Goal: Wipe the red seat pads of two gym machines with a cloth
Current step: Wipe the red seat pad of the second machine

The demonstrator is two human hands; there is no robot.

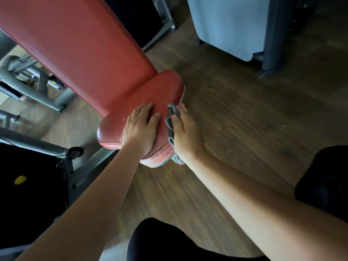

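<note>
A red seat pad sits low in the middle of the head view, joined to a long red back pad that runs up to the left. My left hand lies flat on the seat pad's top, fingers spread, holding nothing. My right hand presses a grey cloth against the pad's right side edge. Part of the cloth is hidden under that hand, and a bit of it hangs below the pad.
Wood floor spreads to the right. A grey-blue machine housing stands at the back right. Grey metal frame tubes lie to the left, with a black weight stack and yellow pin. My knees in black are low in view.
</note>
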